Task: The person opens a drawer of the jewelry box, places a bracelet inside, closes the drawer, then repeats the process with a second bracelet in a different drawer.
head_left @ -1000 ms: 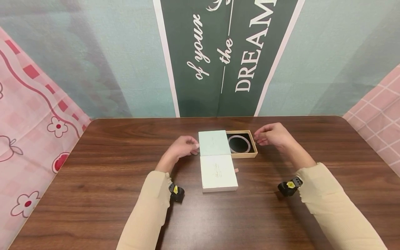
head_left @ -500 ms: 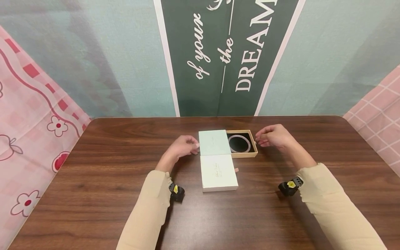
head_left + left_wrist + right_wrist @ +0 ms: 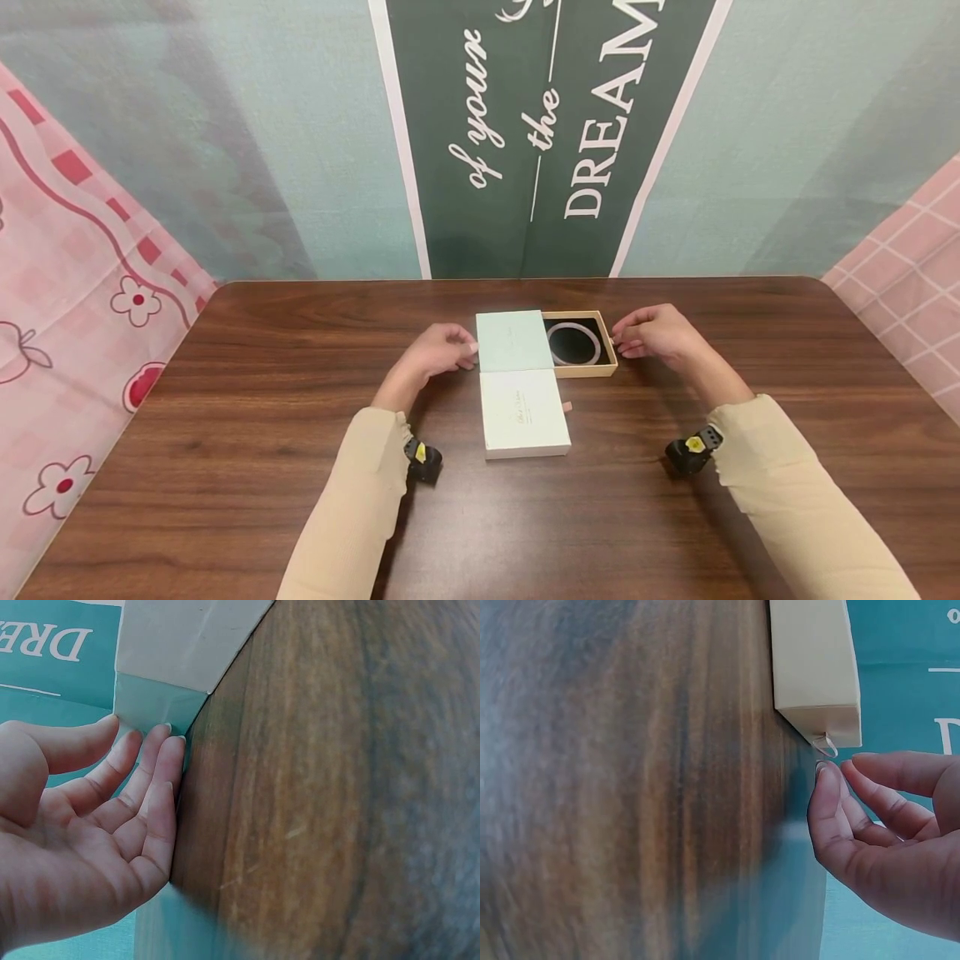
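Observation:
In the head view a pale bangle (image 3: 573,326) lies on black lining in the cream tray (image 3: 587,372), which sticks out to the right of a pale green box sleeve (image 3: 513,340). My left hand (image 3: 441,350) is at the sleeve's left end; in the left wrist view its thumb and fingertips touch that end face (image 3: 161,705). Beyond the tray's right end is my right hand (image 3: 654,332), fingers bent. In the right wrist view its fingertips are just below a small ribbon loop (image 3: 826,745) on the tray's end, with the loop apparently not pinched.
A second, whiter box (image 3: 523,414) lies against the near side of the sleeve, with a pinkish tab (image 3: 567,407) at its right. Both are on a brown wooden table (image 3: 255,417). A printed cloth (image 3: 322,167) hangs behind.
My right hand has shifted slightly nearer to me beside the tray's end. The left hand, the sleeve and the bangle look unchanged.

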Demonstrator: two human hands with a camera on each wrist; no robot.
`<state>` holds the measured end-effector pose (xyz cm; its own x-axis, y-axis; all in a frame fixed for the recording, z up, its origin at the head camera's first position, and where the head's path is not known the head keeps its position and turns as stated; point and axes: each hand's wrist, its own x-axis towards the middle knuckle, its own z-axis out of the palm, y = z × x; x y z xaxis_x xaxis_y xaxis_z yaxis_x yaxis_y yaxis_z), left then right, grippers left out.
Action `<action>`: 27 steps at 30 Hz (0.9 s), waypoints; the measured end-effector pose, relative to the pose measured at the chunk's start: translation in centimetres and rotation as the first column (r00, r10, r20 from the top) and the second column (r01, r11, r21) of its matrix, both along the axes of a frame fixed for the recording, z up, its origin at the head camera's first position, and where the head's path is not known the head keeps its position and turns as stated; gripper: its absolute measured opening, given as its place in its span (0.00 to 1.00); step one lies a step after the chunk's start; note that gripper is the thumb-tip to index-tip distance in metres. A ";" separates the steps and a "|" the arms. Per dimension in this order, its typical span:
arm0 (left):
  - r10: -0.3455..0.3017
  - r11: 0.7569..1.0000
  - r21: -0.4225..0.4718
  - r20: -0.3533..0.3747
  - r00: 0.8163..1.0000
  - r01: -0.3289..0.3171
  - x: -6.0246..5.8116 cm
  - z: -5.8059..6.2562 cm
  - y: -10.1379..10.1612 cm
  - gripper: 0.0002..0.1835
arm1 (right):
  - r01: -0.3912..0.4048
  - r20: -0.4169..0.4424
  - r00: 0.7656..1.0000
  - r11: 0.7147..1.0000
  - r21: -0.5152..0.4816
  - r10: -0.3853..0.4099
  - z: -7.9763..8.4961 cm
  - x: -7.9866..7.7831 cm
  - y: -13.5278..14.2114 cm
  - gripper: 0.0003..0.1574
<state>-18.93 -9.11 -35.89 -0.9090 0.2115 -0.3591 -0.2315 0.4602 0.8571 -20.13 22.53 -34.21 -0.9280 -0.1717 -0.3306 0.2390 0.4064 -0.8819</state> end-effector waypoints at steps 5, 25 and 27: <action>-0.005 1.000 -0.002 -0.007 1.000 0.005 0.0 0.0 0.0 0.07 | -0.001 0.000 1.000 1.000 -0.025 0.001 -0.3 -0.1 -0.1 0.16; 0.002 1.000 -0.006 -0.011 1.000 -0.002 0.2 0.1 0.0 0.07 | 0.026 -0.009 1.000 0.999 -0.041 -0.026 -0.8 -0.1 -0.4 0.16; 0.003 1.000 -0.003 -0.010 1.000 -0.003 0.3 0.2 0.0 0.07 | 0.026 -0.012 1.000 0.999 -0.041 -0.027 -0.8 -0.1 -0.4 0.17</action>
